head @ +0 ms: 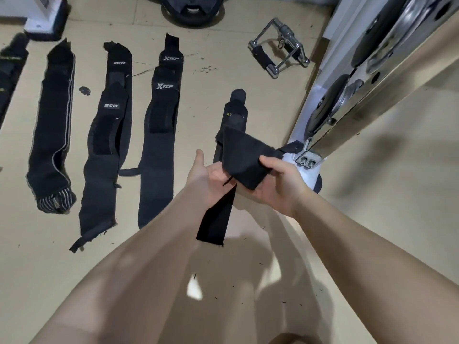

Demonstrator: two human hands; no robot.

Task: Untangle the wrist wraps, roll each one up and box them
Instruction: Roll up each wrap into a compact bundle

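A black wrist wrap [244,157] is lifted above the floor, folded over at its top, with one end hanging down [216,222]. My right hand [278,182] grips its folded part, thumb on top. My left hand [207,177] lies palm up under the wrap with its fingers straight, touching it. Beneath them another black wrap with yellow lettering [234,115] lies flat on the floor. Several more wraps lie straightened side by side to the left: the Xtep pair [161,125], a pair with white labels [106,150], and a grey-edged striped wrap [53,127].
A chrome cable-row handle [279,54] lies on the beige floor at the back right. A cable machine's chrome post [372,78] with its white base [308,170] stands right of my hands. A black weight plate [191,8] leans at the back. More black straps [10,68] lie far left.
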